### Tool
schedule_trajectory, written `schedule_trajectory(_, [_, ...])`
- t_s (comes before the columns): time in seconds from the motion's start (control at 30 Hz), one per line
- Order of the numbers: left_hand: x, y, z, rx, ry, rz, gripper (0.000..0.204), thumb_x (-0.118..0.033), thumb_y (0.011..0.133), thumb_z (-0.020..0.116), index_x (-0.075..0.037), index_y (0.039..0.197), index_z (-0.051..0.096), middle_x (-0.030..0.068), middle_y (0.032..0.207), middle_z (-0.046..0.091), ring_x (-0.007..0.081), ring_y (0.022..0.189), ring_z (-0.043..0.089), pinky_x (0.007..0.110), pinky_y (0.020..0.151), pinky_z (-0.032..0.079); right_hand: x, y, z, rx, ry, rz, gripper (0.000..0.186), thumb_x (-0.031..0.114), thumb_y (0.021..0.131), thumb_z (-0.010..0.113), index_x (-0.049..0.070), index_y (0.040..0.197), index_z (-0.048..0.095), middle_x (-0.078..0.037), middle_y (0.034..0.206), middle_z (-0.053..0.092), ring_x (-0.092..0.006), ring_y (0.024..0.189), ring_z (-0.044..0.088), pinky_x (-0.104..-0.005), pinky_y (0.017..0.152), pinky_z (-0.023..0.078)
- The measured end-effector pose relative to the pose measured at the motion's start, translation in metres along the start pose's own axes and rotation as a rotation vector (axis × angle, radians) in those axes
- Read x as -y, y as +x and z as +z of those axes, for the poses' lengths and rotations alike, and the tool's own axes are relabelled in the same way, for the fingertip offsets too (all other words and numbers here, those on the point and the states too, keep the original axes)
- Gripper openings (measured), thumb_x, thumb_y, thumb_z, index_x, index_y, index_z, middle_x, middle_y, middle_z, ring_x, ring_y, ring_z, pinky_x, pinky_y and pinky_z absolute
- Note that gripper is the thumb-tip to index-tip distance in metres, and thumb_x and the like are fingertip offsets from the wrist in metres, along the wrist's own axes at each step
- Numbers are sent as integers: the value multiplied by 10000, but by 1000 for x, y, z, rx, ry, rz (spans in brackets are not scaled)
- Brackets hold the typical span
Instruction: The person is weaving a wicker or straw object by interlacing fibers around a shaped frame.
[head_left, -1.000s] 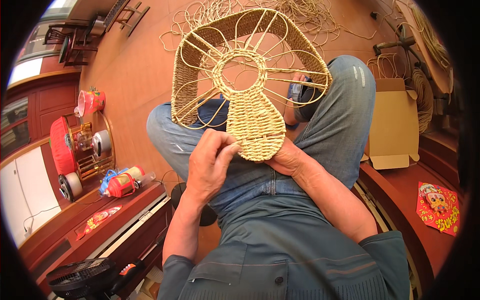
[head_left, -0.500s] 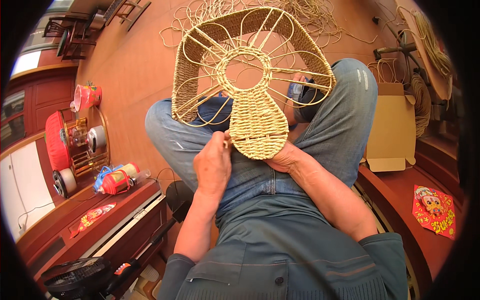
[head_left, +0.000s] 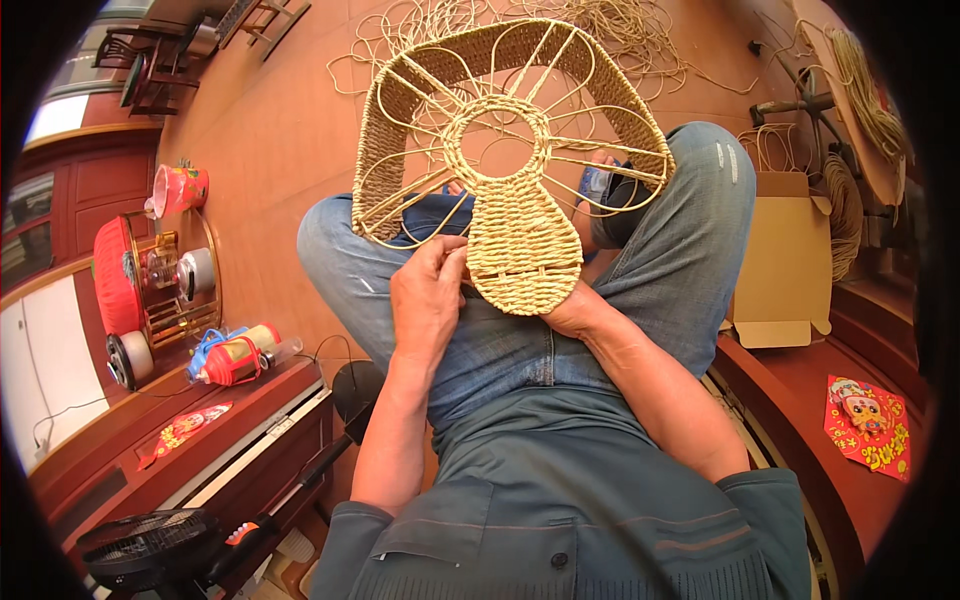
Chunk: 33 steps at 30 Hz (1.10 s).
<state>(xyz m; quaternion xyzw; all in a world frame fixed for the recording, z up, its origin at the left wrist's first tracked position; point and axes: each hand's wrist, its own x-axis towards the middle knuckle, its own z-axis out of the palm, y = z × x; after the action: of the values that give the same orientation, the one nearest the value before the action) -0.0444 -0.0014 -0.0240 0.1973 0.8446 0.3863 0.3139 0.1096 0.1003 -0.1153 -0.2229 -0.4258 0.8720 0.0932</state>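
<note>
Basketwork frame [head_left: 525, 235] over denim knees [head_left: 690, 190], left hand [head_left: 425, 295] curled at its edge, fingertips' hold unclear, right hand [head_left: 573, 311] under its rounded end [head_left: 525, 292], grip hidden.

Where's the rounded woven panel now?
The panel is just right of head-view centre, below the woven ring, left hand at its left edge, right hand beneath it.

The left hand [head_left: 425, 295] bends its fingers toward the thumb; the right hand [head_left: 576, 311], mostly hidden, extends from an inward-slanting forearm [head_left: 672, 392].
</note>
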Motion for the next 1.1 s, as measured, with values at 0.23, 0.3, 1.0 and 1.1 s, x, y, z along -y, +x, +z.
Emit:
schedule_trajectory(0.23, [-21,-30,-16,-115,-112,35,113,-84,1034,695,-3,1107,724,34,907,724,85,729,616,250,663,504,13,-4,2,-7,180,34,351,88,1014,747,9,1353,701,-49,1291,733,-143,1137,670,-314,980,565])
schedule_trajectory(0.3, [-25,-34,-18,-113,-35,199,100,-69,1026,696,-3,1097,723,44,915,712,109,757,626,271,688,512,14,-5,1,42,415,78,405,89,999,761,12,1384,662,-67,1333,719,-157,1168,689,-327,1024,579])
schedule_trajectory(1.0, [-65,-24,-27,109,584,721,114,-24,908,755,-29,933,644,133,858,612,340,824,647,425,731,521,25,-9,2,103,663,131,403,172,1049,700,6,1412,643,-84,1360,715,-176,1204,694,-341,1048,566])
schedule_trajectory(1.1, [-70,-25,-27,142,687,726,115,-41,921,739,-39,942,626,129,868,592,343,840,637,437,744,519,24,-7,3,95,667,116,397,173,1051,696,6,1407,645,-85,1364,714,-176,1209,694,-344,1051,567])
